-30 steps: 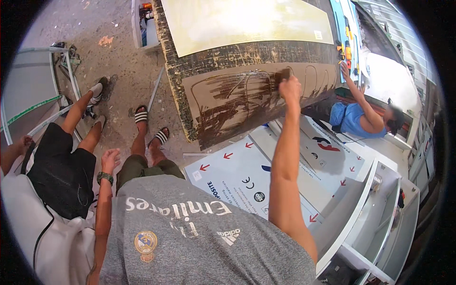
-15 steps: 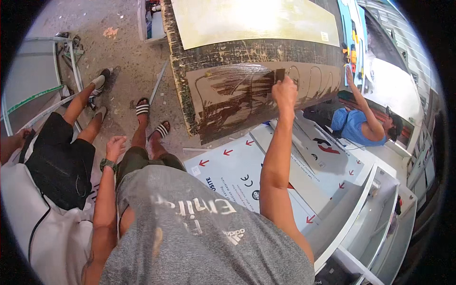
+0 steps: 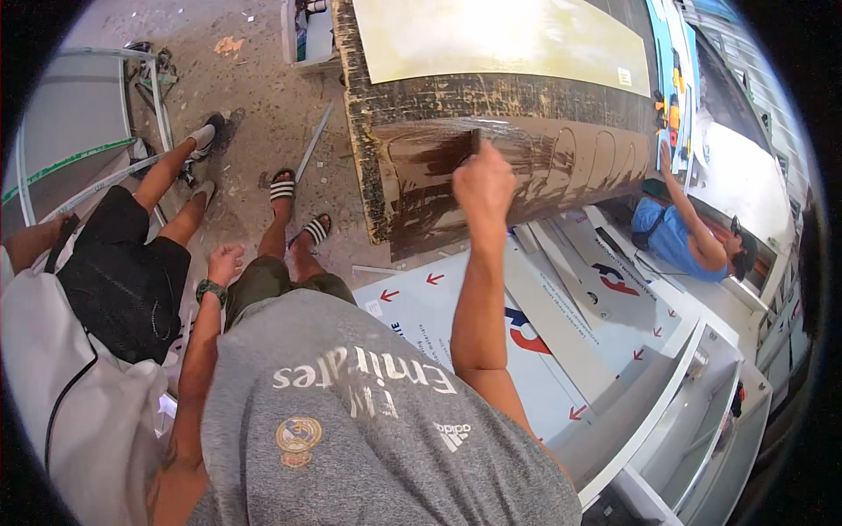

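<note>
My right hand (image 3: 485, 184) is closed around a small dark flat spreader (image 3: 475, 140), its edge against a brown sheet (image 3: 636, 159). Wet, dark adhesive is smeared over the left and middle of that sheet, while looped beads of it show toward the right. The sheet lies along the near side of a worn, stained workbench (image 3: 364, 131). My left hand (image 3: 225, 263), with a watch on the wrist, hangs beside my shorts, away from the bench. Its fingers are curled in, and nothing shows in them.
A pale glossy sheet (image 3: 500, 44) covers the bench's far part. Printed panels (image 3: 421, 302) and narrow strips lie below and right of it. A person in blue (image 3: 671, 232) reaches to the bench's right end. Another person in black shorts (image 3: 123, 272) stands at left, near metal frames (image 3: 162, 101).
My right hand has drawn the spreader leftward across the brown sheet, spreading adhesive over more of its middle. The whole view has shifted slightly. My left hand stays low at my side.
</note>
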Demonstrator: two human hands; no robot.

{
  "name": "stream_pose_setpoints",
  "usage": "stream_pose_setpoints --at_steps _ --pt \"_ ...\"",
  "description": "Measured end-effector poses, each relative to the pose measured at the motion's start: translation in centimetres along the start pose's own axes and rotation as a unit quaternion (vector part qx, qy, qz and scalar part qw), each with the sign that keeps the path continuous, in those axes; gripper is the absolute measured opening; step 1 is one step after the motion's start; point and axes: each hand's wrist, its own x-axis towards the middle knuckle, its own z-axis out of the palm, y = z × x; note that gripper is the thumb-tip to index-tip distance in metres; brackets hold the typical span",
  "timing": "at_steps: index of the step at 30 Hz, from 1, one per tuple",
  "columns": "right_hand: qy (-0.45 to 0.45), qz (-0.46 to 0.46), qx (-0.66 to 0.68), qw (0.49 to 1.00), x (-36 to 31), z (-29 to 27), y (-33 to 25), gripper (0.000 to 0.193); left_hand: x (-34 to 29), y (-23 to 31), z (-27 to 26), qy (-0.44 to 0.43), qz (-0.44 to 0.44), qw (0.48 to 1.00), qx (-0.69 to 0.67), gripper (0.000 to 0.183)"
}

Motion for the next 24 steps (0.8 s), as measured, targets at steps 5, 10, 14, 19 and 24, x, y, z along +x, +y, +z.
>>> stream_pose_setpoints --at_steps 5,10,14,19,24 --pt "0.051 -0.184 0.061 0.980 -4.3 2.3 -11.3 0.022 1.1 -0.9 0.1 -0.014 -0.009 1.000 -0.001 0.024" --pt "0.044 -0.063 0.135 0.988 -1.9 -2.7 -1.3 0.041 3.5 -2.9 -1.8 -0.030 -0.004 0.998 -0.056 0.025" --pt "0.031 -0.050 0.005 0.998 -2.6 0.7 0.2 0.040 2.8 -1.7 -0.9 -0.033 0.015 0.998 -0.047 0.024" --pt "0.065 -0.247 0.138 0.957 -5.0 1.0 -5.6 0.050 0.9 1.2 -0.4 -0.038 0.030 0.998 -0.030 0.022" --pt "0.019 -0.294 0.042 0.955 -1.8 -2.6 -1.4 0.052 -2.1 8.2 3.3 -0.114 0.062 0.983 -0.132 0.024"
